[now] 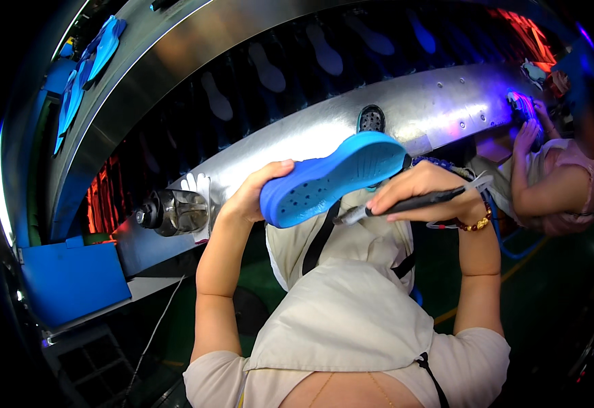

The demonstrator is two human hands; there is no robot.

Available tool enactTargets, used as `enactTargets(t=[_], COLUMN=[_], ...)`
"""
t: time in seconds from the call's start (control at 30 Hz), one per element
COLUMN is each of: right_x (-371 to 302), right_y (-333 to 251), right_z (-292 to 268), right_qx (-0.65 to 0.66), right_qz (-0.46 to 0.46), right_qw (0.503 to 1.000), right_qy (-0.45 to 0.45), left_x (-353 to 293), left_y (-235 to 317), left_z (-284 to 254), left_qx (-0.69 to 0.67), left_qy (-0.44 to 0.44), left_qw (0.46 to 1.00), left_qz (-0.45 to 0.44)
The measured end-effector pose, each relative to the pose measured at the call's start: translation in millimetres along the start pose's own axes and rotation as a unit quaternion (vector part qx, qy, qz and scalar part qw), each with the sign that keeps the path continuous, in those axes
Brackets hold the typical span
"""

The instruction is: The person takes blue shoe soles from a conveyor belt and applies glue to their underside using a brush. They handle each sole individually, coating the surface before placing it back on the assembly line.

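Note:
A blue shoe sole [338, 178] is tilted above my lap, its light-blue inner face dotted with holes at the left end and ribbed toward the right. My left hand [253, 194] is closed around its left end. In my right hand [423, 187] is a brush [416, 202] with a dark handle, gripped between thumb and fingers. Its pale bristle end points left, just below the sole's lower edge; whether it touches the sole I cannot tell. A dark, perforated shoe-like piece [372, 120] stands on the metal ledge just beyond the sole.
A conveyor [290, 81] carrying several soles runs beyond the metal ledge [433, 98]. At left are a clear jar with a dark cap [175, 212], a white glove [200, 185], a blue panel [73, 279] and blue soles [90, 64]. A co-worker [555, 177] sits at right, handling a shoe part.

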State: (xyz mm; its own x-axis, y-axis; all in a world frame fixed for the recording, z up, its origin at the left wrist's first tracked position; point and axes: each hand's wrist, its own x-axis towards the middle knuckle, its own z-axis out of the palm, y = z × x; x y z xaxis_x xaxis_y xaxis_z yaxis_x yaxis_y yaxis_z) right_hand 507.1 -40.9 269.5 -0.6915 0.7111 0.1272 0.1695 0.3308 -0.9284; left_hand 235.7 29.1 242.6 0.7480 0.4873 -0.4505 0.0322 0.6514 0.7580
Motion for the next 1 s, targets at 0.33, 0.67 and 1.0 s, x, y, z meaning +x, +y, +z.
enactTargets(t=[0.33,0.67,1.0], right_x=[-6.5,31.2,23.1], right_y=[-2.5,43.8,-2.9], right_z=[6.3,35.2,41.3], right_qx=[0.033,0.133,-0.014], right_qz=[-0.037,0.133,-0.053], right_qw=[0.992,0.923,0.98], right_qy=[0.118,0.335,0.193], left_x=[4.1,69.7,55.9], left_y=[-12.6,-63.4,-55.6], left_z=[-40.7,1.5,-7.4], left_qx=[-0.3,-0.307,-0.34], left_qy=[-0.101,-0.01,-0.012], left_qw=[0.947,0.94,0.903], left_qz=[0.059,0.15,0.263])
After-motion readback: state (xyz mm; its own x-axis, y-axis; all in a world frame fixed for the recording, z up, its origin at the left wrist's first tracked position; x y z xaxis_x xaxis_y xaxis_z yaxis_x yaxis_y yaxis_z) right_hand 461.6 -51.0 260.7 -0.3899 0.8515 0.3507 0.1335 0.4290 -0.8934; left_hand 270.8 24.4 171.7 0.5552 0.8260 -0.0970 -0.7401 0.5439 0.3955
